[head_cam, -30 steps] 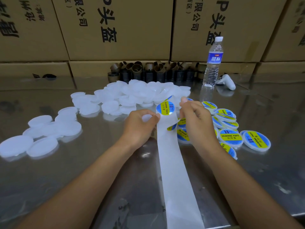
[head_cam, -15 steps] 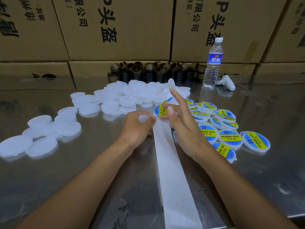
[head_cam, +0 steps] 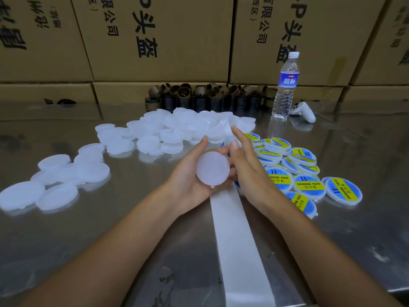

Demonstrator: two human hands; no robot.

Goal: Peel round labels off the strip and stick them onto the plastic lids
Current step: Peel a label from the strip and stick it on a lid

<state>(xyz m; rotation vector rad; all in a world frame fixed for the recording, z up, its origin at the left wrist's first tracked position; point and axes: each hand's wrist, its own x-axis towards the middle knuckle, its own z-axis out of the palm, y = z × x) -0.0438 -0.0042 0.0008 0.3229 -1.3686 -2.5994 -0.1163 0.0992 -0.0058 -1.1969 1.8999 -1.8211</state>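
Here we go; your left hand (head_cam: 188, 185) has come off the strip (head_cam: 234, 235) it was pinning down a second ago, and it now cups a blank lid (head_cam: 213, 169), fingers and thumb curled round the rim, flat face tilted up towards you, held just above the counter (head_cam: 110, 229). The strip lies loose, running from under your hands back towards you; the round label that sat at its far end a moment ago no longer shows there, so the peel looks done.

Your right hand (head_cam: 250, 173) has swung in and sits right against the lid's far edge; forefinger and thumb are stretched out, but the lower fingers are tucked behind the lid, so I cannot tell whether they pinch the label or simply carry it on a fingertip; there is only a sliver of blue back there, too little to call.

What it means: you look to be past the peeling and into the sticking; lid presented, label presumably waiting just behind it. The face of the lid is bare, so nothing is placed yet. The next move wants the label centred before it touches down, since it will likely grab at first contact.

The heap of blank lids (head_cam: 183, 127) waits beyond your hands; the labelled lids (head_cam: 307, 185) pile up to your right.
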